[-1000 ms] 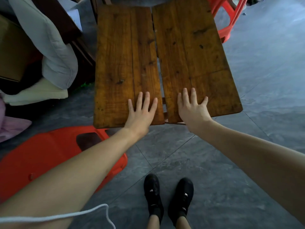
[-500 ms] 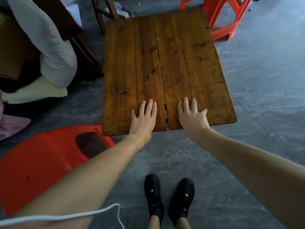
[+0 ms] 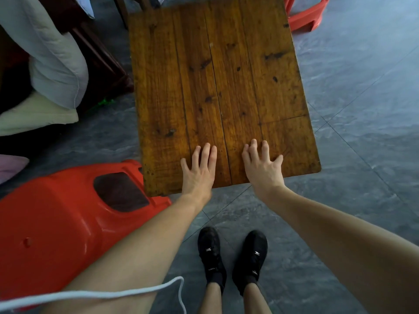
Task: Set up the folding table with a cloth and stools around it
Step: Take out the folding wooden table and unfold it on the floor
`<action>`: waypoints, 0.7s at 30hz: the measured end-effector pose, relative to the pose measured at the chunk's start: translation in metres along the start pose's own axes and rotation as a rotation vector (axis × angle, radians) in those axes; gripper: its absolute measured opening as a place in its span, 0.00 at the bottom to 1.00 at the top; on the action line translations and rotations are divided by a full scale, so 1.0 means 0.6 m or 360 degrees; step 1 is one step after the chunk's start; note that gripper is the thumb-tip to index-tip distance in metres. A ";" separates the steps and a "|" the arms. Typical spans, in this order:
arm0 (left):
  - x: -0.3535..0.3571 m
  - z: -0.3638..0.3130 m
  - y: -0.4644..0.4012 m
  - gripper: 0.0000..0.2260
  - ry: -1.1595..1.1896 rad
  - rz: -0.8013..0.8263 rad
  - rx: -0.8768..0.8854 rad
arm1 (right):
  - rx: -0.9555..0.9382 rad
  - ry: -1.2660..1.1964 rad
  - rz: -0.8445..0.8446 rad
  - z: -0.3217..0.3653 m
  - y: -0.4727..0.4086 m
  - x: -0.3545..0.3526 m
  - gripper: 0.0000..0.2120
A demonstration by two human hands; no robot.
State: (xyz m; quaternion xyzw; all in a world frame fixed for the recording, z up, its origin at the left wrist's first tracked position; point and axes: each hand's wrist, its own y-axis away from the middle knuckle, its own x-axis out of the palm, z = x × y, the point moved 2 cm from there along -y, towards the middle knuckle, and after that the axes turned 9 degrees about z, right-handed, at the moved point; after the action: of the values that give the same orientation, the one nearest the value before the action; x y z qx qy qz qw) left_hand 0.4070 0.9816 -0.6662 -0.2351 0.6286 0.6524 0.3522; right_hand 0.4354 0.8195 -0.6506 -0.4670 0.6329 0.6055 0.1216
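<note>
Hands lie side by side on the near edge of the wooden desk (image 3: 217, 87), palms down. The left hand (image 3: 199, 171) rests flat with its fingers (image 3: 205, 155) straight and close together, holding nothing; the right hand (image 3: 263, 168) rests just beside it across the centre seam, its fingers (image 3: 252, 147) slightly bent and spread, thumb out to the side, also holding nothing. The desk top stretches away ahead of the fingertips, its two halves meeting along a thin dark seam that runs between the two hands. A red plastic stool (image 3: 68, 223) lies on its side to the left of the left hand, its upper corner tucked just under the desk's near left corner. Another red stool (image 3: 306, 17) stands beyond the desk's far right corner, well ahead of the right hand. Pale bedding (image 3: 56, 64) is piled far left of the fingers against dark furniture. Below the wrists, two black shoes (image 3: 231, 257) stand on the grey tiled floor (image 3: 362, 109), and a white cord (image 3: 90, 295) crosses the left forearm.
</note>
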 end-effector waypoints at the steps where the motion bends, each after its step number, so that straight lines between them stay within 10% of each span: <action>1: 0.002 -0.002 0.000 0.58 0.0019 -0.0002 -0.0005 | 0.0003 -0.0004 -0.0005 0.001 -0.001 0.001 0.42; 14: -0.013 0.005 -0.005 0.56 0.0062 -0.0048 0.0040 | -0.0091 -0.0158 0.0021 -0.007 -0.009 -0.008 0.44; 21: -0.020 0.019 -0.010 0.57 0.0266 0.0159 -0.0069 | -0.0167 0.0003 0.0005 -0.027 -0.026 -0.015 0.64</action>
State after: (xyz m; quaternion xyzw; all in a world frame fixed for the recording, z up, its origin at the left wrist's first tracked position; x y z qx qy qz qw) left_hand 0.4210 0.9906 -0.6601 -0.2647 0.6524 0.6608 0.2603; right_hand 0.4582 0.8121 -0.6503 -0.4723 0.6012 0.6376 0.0952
